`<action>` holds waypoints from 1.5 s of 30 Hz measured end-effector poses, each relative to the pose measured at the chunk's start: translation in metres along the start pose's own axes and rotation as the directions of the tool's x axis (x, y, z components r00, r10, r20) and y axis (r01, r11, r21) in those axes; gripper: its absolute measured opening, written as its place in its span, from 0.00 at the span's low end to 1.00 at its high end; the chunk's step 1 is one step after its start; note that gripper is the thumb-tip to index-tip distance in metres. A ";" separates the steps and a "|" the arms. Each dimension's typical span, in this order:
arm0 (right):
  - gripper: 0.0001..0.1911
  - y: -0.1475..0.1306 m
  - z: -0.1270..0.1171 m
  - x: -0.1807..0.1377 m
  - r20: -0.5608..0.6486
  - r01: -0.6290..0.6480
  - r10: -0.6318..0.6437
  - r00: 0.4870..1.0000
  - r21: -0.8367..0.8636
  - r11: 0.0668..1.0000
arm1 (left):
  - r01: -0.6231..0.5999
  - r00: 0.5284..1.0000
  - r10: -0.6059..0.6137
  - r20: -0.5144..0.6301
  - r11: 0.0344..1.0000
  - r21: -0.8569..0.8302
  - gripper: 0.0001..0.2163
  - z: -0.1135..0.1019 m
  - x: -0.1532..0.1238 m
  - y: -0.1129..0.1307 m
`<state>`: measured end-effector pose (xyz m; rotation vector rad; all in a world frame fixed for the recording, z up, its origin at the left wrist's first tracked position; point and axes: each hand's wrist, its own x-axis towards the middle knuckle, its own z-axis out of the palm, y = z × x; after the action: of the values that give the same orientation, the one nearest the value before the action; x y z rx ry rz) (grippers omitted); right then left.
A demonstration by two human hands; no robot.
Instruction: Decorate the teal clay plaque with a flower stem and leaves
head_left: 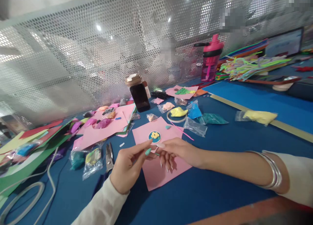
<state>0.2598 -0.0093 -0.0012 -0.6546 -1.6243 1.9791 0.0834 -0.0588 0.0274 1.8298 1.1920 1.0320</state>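
My left hand [128, 168] and my right hand [178, 151] meet above a pink paper sheet [156, 173] on the blue table. Between the fingertips of both hands sits a small teal clay piece [148, 151], drop-shaped, pinched from either side. Just beyond the fingers, on the same pink sheet, lies a round teal clay disc with a yellow clay flower [154, 136] on it. A tiny teal clay bit [167, 127] rests further back on the sheet. Silver bangles [274, 173] circle my right wrist.
Scissors [109, 156] lie left of my hands beside plastic bags of clay [91, 160]. More clay bags, yellow [179, 112], blue [195, 111], teal [212, 119], lie behind. A dark cup with lid [139, 93], pink bottle [210, 57], pipe cleaners [246, 67], coloured paper [29, 143] and white cable [49, 182] surround them.
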 end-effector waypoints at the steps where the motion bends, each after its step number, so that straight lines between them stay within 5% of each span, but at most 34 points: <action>1: 0.24 0.000 0.000 0.000 -0.006 -0.003 0.003 1.000 0.002 1.000 | -0.003 1.000 0.003 -0.007 1.000 -0.012 0.14 0.000 0.001 0.000; 10: 0.25 0.000 0.001 -0.001 0.005 0.001 -0.001 1.000 0.011 1.000 | -0.089 0.992 0.095 -0.083 0.993 0.072 0.11 -0.001 -0.005 0.005; 17: 0.28 -0.001 0.000 -0.001 0.017 0.002 -0.002 1.000 0.022 1.000 | -0.008 0.995 0.011 -0.103 0.999 0.032 0.05 -0.001 -0.006 0.006; 23: 0.26 -0.002 0.000 -0.001 0.013 -0.015 0.015 1.000 0.009 1.000 | -0.117 0.981 0.142 -0.129 0.976 0.185 0.10 -0.004 -0.002 0.000; 31: 0.23 0.002 -0.001 -0.001 0.006 -0.004 0.004 1.000 0.011 1.000 | -0.015 0.996 0.029 -0.087 0.988 0.151 0.10 -0.004 0.000 0.002; 40: 0.27 -0.003 0.000 -0.003 0.012 -0.028 0.028 1.000 -0.013 1.000 | -0.077 0.980 0.143 -0.138 0.915 0.396 0.16 -0.004 -0.006 0.009; 45: 0.26 -0.002 0.000 -0.002 0.009 -0.011 0.011 1.000 -0.022 1.000 | 0.028 0.968 0.019 -0.251 0.983 0.181 0.20 -0.006 -0.004 0.001</action>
<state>0.2612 -0.0104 0.0007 -0.6650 -1.6530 1.9780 0.0777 -0.0620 0.0298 1.8741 1.4840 1.2144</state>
